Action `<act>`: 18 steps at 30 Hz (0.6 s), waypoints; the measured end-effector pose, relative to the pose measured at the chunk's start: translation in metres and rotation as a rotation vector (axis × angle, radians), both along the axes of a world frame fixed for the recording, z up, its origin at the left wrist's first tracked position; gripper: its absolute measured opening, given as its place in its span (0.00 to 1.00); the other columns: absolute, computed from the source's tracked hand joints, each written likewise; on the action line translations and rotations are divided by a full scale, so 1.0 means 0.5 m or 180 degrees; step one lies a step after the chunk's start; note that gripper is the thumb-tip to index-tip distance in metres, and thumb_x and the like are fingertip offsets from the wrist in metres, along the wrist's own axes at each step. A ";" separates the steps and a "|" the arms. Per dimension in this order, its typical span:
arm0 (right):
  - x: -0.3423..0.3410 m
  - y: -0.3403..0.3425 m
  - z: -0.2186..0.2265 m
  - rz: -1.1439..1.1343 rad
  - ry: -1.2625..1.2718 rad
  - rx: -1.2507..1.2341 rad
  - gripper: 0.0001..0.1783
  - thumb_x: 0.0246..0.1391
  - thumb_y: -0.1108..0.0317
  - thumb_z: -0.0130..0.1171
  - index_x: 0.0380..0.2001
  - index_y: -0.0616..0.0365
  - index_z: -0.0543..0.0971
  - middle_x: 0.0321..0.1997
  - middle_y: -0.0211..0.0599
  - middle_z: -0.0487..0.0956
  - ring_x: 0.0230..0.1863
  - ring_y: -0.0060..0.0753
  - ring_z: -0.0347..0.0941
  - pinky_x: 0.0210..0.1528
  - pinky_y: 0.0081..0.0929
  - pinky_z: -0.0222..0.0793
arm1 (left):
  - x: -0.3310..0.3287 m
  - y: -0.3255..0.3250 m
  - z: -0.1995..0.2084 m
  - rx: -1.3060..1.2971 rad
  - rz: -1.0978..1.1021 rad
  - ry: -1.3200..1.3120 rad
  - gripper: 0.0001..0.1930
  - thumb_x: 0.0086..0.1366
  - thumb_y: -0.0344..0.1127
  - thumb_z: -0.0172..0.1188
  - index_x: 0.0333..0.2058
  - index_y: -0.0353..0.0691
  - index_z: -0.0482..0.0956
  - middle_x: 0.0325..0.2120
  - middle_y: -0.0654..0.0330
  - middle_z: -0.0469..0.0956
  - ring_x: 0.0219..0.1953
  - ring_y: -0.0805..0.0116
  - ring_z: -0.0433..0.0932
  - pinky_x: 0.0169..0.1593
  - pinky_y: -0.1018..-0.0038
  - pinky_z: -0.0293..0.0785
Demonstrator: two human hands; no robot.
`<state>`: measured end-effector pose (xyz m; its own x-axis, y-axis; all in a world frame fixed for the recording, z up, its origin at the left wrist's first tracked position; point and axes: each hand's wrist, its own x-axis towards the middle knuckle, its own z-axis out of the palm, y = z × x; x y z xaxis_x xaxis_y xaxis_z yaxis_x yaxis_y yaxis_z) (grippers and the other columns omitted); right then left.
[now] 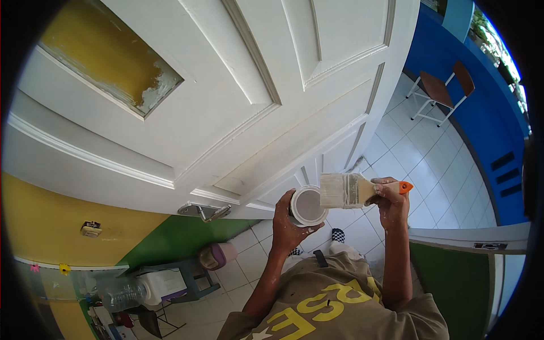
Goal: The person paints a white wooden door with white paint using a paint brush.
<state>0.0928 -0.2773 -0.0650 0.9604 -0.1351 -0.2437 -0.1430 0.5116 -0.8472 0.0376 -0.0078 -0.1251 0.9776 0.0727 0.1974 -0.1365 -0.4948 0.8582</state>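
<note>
My left hand is wrapped round a small round tub with a white rim and pale greyish paint inside. In my right hand is a wide paintbrush, held by its wooden handle with an orange end. Its white-coated bristles point left, right at the tub's rim; I cannot tell whether they touch it. Paint specks mark both hands. In front of me stands a white panelled door with a metal handle. A yellow pane in it has white smears along its edges.
A brown chair stands by the blue wall at right. At lower left are a clear water bottle, a grey stool and a pink bin. A green door lies right of me. White floor tiles run between.
</note>
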 end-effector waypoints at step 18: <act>0.109 0.314 -0.025 -0.1992 -0.2633 -0.2351 0.13 0.44 0.83 0.71 0.36 0.66 0.83 0.34 0.50 0.86 0.32 0.46 0.84 0.37 0.29 0.79 | -0.125 0.140 -0.012 -0.0825 -0.0163 0.0869 0.44 0.39 0.29 0.86 0.57 0.35 0.72 0.49 0.57 0.81 0.51 0.65 0.80 0.58 0.68 0.77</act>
<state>0.1473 -0.1203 -0.0775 0.5126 -0.4655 0.7215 0.6563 -0.3294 -0.6788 -0.0251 0.0623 -0.1311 0.9954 0.0358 -0.0892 0.0954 -0.2551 0.9622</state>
